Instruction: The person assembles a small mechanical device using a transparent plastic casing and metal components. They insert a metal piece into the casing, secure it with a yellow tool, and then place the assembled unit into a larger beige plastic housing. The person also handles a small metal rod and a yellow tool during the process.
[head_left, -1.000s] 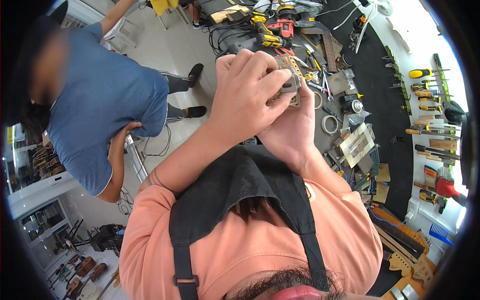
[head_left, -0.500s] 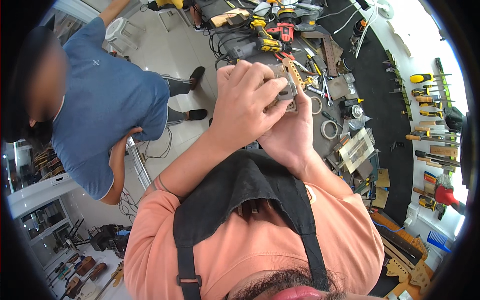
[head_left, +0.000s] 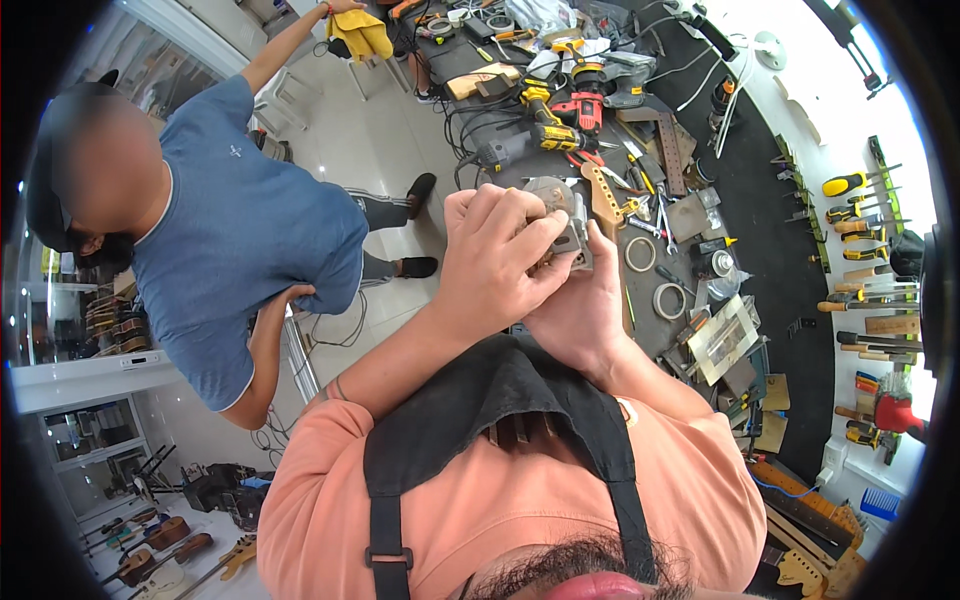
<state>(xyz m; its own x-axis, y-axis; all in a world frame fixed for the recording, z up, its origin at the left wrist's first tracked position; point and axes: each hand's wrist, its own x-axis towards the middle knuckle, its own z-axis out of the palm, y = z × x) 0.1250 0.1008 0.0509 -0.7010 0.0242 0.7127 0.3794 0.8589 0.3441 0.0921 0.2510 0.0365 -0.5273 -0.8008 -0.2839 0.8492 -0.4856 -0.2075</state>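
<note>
My left hand (head_left: 503, 255) is closed over a grey metal piece (head_left: 572, 238) with dark slots, its fingers bent across the top. From below and to the right, my right hand (head_left: 582, 310) grips the same piece, the thumb upright along its edge. Fingers hide much of the piece, so its exact kind does not show. Just beyond my hands lies a pale wooden guitar headstock (head_left: 601, 196) with brass-coloured tuners. Two rings of tape, one thin (head_left: 640, 254) and one thicker (head_left: 669, 301), rest on the bench right of my right hand.
A yellow drill (head_left: 552, 132) and a red power tool (head_left: 580, 110) lie on the crowded bench (head_left: 735, 180). Chisels and screwdrivers (head_left: 845, 185) hang along the right wall. At the left stands another person in a blue shirt (head_left: 250, 230), one hand at a yellow cloth (head_left: 362, 36).
The view has shifted, so bench and hands sit lower in the picture. Both hands stay on the metal piece. The other person's far hand and the yellow cloth now show more fully.
</note>
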